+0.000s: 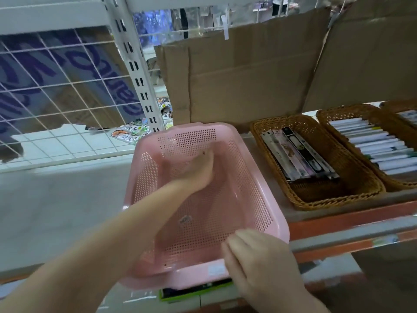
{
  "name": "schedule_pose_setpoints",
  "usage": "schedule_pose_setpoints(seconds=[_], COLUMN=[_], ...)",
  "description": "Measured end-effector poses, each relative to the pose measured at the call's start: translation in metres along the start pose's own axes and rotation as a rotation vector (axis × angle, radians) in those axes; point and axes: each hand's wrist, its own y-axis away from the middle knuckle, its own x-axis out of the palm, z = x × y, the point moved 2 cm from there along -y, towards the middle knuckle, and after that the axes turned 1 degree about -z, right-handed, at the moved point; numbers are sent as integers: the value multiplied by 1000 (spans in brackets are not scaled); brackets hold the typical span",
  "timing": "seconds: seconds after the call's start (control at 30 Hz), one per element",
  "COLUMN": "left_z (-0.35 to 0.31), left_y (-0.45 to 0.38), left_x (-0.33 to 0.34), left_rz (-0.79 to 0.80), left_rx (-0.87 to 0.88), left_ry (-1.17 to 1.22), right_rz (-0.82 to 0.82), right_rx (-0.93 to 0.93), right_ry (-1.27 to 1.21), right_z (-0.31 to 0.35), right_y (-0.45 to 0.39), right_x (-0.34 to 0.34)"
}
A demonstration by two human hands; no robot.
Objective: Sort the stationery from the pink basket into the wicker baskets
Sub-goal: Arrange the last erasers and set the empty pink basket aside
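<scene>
— What's closest to the camera?

— The right hand (257, 256), at the near right corner of the pink basket (274, 213). Its fingers curl over the rim there, gripping it.

— And the left hand (198, 170)?

— It reaches across the near rim and deep inside the basket, towards the far wall. The fingers point away and blur together, and something small and dark shows at the fingertips. I cannot tell whether they pinch anything or only touch the perforated floor.

— Where does the basket sit?

— On the shelf (361, 229), its near end hanging past the front edge. A green-edged box (191, 292) shows just beneath that end.

— Anything left inside?

— No stationery that I can make out. There is one small grey mark on the floor, too blurred to identify.

— And the wicker baskets?

— The nearest wicker basket (338, 195) stands just right of the pink one, holding a row of flat patterned packs (297, 152) laid side by side. A second wicker basket (325, 118) beside it is filled with pale pens (374, 141). A third (397, 105) is cut off at the right edge.

— Behind them?

— Flattened cardboard (248, 82) leans against the back, with a white wire grid (63, 86) to the left.
</scene>
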Motion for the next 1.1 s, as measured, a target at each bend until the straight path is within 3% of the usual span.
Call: schedule_pose_setpoints(seconds=[0.03, 0.1, 0.27, 0.33, 0.53, 0.73, 0.93, 1.1], left_z=[6, 7, 8, 4, -28, -92, -174, -262], left_y=[4, 17, 42, 48, 52, 36, 16, -3], left_x=[-1, -1, -5, -13, -38, -60, -62, -27], left_rz=[6, 47, 119, 120, 107, -66, -194, -186], left_rx=[-47, -66, -64, 12, 163, 330, 431, 434], left_ry=[55, 33, 37, -66, -422, -638, -641, -564], right_rz=[-61, 89, 225, 320, 337, 278, 314, 381], right_rx=[7, 109, 157, 157, 188, 274, 370, 465], right_ry=[17, -34, -67, -52, 24, 189, 304, 354], right_z=[-12, -8, -4, -4, -27, -87, -160, -235], right_y=[-14, -15, -10, -11, -36, -61, -45, -2], right_x=[-21, -30, -28, -29, -43, -70, -119, -163])
